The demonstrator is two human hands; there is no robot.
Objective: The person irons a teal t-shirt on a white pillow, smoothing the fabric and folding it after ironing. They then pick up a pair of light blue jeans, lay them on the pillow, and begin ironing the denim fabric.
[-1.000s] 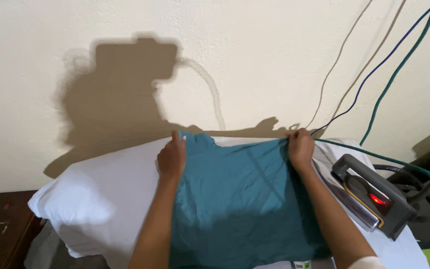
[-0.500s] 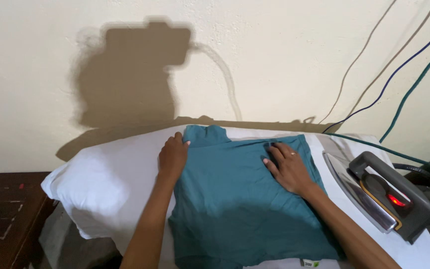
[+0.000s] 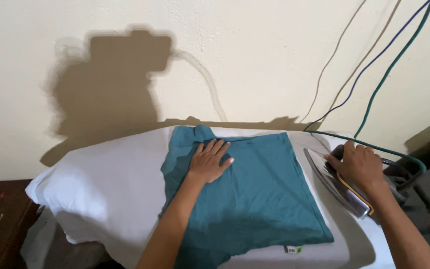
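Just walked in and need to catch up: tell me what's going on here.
A person is working at a white padded board against a wall. Their left hand lies flat on a teal garment spread across it. Their right hand grips the handle of an iron, which stands tilted on its heel at the board's right end, soleplate facing the garment. Cords hang down the wall behind.

shirt (image 3: 255, 194) on board (image 3: 90, 189), iron (image 3: 337, 184) at its right.

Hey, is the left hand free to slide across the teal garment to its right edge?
Probably yes: the left hand lies flat on the teal garment, nothing lies on the cloth between it and that edge, and the iron stands beyond.
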